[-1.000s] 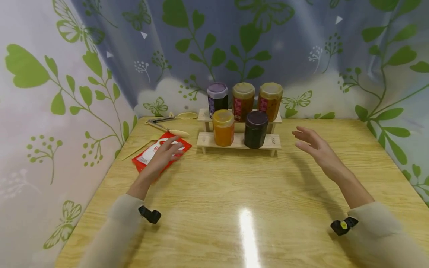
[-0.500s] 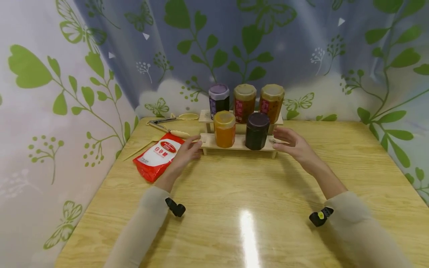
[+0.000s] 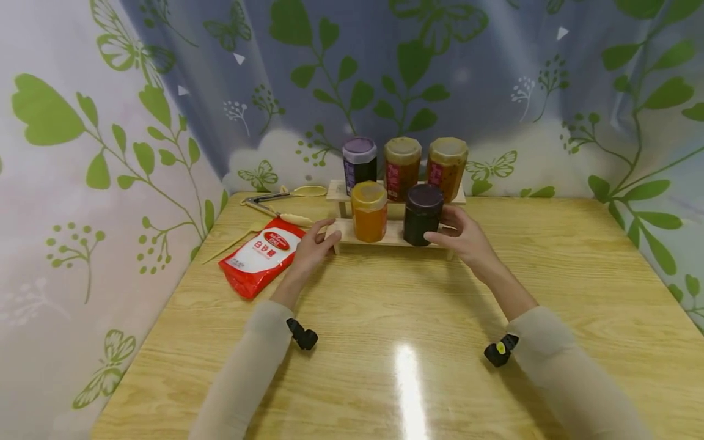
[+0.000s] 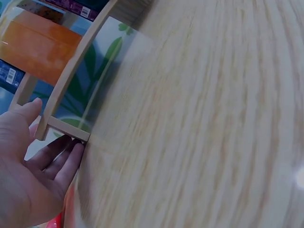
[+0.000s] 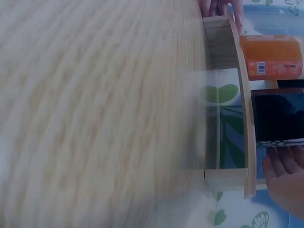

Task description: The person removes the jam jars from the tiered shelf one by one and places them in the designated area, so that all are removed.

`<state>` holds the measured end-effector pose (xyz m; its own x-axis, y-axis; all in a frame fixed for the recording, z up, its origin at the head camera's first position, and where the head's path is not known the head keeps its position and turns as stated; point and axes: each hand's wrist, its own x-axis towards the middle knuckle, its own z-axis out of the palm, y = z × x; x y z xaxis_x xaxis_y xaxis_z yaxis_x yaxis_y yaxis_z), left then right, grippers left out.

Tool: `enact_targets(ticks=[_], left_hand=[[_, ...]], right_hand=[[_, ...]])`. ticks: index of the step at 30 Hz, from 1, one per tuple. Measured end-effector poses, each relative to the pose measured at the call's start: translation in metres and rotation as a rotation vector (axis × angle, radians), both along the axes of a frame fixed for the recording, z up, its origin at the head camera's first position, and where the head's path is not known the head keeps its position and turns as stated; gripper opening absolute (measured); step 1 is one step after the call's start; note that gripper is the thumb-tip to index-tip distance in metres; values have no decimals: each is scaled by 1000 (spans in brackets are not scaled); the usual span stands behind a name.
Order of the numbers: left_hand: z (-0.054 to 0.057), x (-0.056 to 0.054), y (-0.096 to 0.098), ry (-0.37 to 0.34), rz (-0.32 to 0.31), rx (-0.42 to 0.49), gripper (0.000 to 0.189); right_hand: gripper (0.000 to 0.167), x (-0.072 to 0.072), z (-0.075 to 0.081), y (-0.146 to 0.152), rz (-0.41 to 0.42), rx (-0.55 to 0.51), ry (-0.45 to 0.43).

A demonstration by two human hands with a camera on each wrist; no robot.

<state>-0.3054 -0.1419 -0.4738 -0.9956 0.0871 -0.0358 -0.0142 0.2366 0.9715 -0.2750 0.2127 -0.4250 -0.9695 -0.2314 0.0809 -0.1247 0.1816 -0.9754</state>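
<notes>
A two-step wooden rack (image 3: pixel 394 234) stands at the back of the table, carrying several jars. On its lower step are an orange jar (image 3: pixel 370 215) and a dark jar (image 3: pixel 420 219) with a dark lid. My right hand (image 3: pixel 467 242) grips the dark jar from the right, thumb in front and fingers round its far side. In the right wrist view, the fingertips lie against the side of this dark jar (image 5: pixel 278 118). My left hand (image 3: pixel 311 249) holds the lower step's left end; in the left wrist view its thumb is above the board (image 4: pixel 71 71) and its fingers at the leg.
Behind, the upper step bears a purple-lidded jar (image 3: pixel 360 166) and two amber jars, one in the middle (image 3: pixel 403 170) and one right (image 3: pixel 448 168). A red-and-white sugar bag (image 3: pixel 263 255), tongs (image 3: pixel 275 197) and a thin stick-like utensil (image 3: pixel 230 245) lie left. A patterned curtain (image 3: pixel 495 73) hangs behind.
Both hands have moved inward to the rack. The left came from over the sugar bag to the lower step's end; the right came from the right and took hold of the dark jar.
</notes>
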Motion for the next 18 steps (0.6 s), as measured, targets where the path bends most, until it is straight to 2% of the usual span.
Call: enact_targets(ticks=[10, 18], left_hand=[[1, 0, 0, 12, 43, -61, 58], [2, -1, -3, -11, 9, -105, 67]], right_hand=[[77, -6, 0, -20, -99, 38, 18], [81, -8, 2, -29, -129, 68, 7]])
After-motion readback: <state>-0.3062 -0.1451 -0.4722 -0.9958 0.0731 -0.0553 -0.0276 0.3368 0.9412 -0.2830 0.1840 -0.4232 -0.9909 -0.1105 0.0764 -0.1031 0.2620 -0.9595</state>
